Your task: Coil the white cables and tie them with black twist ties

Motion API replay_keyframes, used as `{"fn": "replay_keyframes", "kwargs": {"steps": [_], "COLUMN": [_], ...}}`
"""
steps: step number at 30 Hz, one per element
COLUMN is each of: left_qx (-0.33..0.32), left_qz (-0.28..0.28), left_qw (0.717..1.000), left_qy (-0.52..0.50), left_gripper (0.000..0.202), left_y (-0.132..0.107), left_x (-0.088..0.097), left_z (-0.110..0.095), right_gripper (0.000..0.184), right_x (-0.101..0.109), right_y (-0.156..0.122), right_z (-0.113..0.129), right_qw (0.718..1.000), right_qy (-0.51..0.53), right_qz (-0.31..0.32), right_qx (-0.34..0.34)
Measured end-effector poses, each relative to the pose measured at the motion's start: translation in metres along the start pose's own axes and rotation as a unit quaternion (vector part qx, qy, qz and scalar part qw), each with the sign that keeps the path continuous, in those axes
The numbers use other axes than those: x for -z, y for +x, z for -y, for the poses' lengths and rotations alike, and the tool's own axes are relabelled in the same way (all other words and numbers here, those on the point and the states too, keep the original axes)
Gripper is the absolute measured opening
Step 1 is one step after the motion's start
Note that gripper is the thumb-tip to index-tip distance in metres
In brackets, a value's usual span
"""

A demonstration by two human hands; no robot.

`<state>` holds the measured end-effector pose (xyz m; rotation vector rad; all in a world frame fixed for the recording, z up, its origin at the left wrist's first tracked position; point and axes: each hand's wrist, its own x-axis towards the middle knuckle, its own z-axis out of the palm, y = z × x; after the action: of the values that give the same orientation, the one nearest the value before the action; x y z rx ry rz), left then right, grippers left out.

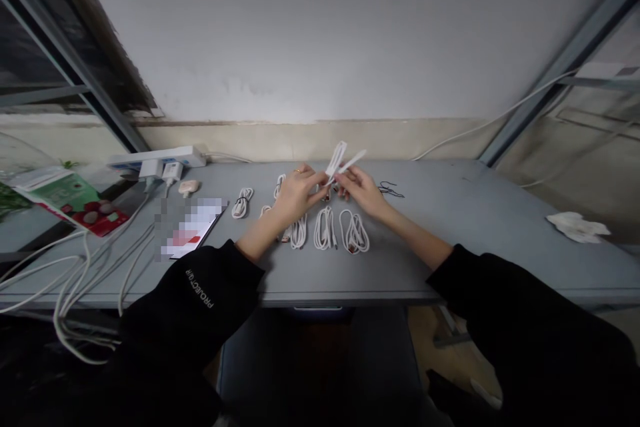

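Note:
Above the grey table, both hands close on one bundled white cable [337, 159], whose loops stick up between them. My left hand [301, 192] pinches its lower left side with thumb and fingers. My right hand [361, 188] grips it from the right, fingertips meeting near the bundle's middle. Below the hands lie more coiled white cables, among them one coil [325, 229] and another coil [355, 231]. A coil with a dark tie [243, 203] rests further left. Right of my right hand are several thin black ties [391, 189]. My left forearm partly covers other coils.
A phone [197, 227] lies on the table [475, 233] at left. Behind it are a power strip [157, 157] with plugged-in chargers and a loose white adapter [189, 187]. Cords hang over the left edge, near a green-red packet [73, 199]. Crumpled tissue [577, 227] lies far right.

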<state>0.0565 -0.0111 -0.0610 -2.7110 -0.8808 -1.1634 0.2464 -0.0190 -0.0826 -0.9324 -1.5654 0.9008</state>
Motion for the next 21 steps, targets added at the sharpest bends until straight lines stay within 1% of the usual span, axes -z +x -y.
{"fn": "replay_keyframes", "kwargs": {"steps": [2,4,5,6,7,9,11,13,15,17,19,21], "left_qx": [-0.026,-0.024,-0.008,0.017,0.050,0.124,0.179,0.202,0.211,0.224,0.240,0.259], "left_qz": [0.020,0.030,0.022,0.008,-0.013,-0.059,-0.079,-0.070,-0.038,0.002,0.035,0.040], "left_qw": [0.999,0.999,0.999,0.998,0.995,0.979,0.960,0.950,0.938,0.913,0.876,0.841], "left_qy": [0.002,-0.014,-0.032,-0.058,-0.090,-0.154,-0.200,-0.228,-0.273,-0.342,-0.416,-0.473], "left_gripper": [0.012,0.009,0.008,0.011,0.018,0.035,0.045,0.047,0.042,0.037,0.039,0.038], "left_y": [0.000,-0.001,-0.001,-0.002,-0.003,-0.003,-0.003,-0.002,-0.001,0.000,0.001,0.002], "left_x": [-0.001,-0.002,-0.002,-0.003,-0.004,-0.005,-0.006,-0.006,-0.007,-0.008,-0.009,-0.011], "left_z": [-0.005,-0.010,-0.012,-0.014,-0.016,-0.018,-0.018,-0.017,-0.016,-0.018,-0.022,-0.025], "right_gripper": [0.045,0.045,0.044,0.044,0.044,0.043,0.041,0.038,0.033,0.032,0.033,0.033], "right_x": [-0.005,-0.009,-0.010,-0.010,-0.011,-0.011,-0.012,-0.015,-0.018,-0.021,-0.022,-0.019], "right_y": [-0.003,-0.005,-0.006,-0.006,-0.006,-0.007,-0.009,-0.014,-0.019,-0.023,-0.024,-0.023], "right_z": [0.002,0.001,0.001,0.001,0.001,0.002,0.004,0.007,0.009,0.011,0.013,0.016], "right_qw": [1.000,0.999,0.999,0.999,0.999,0.999,0.999,0.998,0.993,0.985,0.978,0.974], "right_qy": [-0.001,-0.007,-0.011,-0.017,-0.020,-0.018,-0.014,-0.031,-0.076,-0.126,-0.159,-0.179], "right_qz": [0.020,0.020,0.019,0.017,0.015,0.008,0.012,0.035,0.070,0.097,0.110,0.107], "right_qx": [0.012,0.025,0.030,0.032,0.034,0.038,0.045,0.052,0.059,0.066,0.075,0.084]}}
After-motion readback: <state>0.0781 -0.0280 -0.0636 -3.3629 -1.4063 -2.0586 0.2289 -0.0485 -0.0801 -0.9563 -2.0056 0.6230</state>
